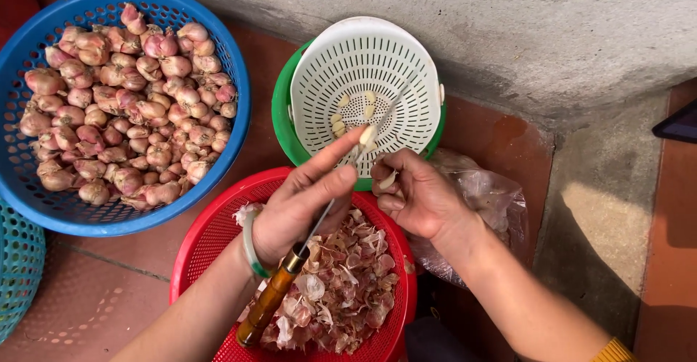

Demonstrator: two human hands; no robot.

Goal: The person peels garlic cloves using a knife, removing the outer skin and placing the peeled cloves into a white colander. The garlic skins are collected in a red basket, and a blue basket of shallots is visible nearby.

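Pinching a peeled pale clove (368, 135) above the round red plastic basket (210, 231): left hand (305, 202), wooden-handled knife (272, 297); right hand (417, 195) gripping another clove (388, 180).

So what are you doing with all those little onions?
A person is peeling. The left hand holds a wooden-handled knife and a peeled clove over the white colander; the right hand holds another piece. Unpeeled bulbs fill the blue basket. Skins pile in the red basket.
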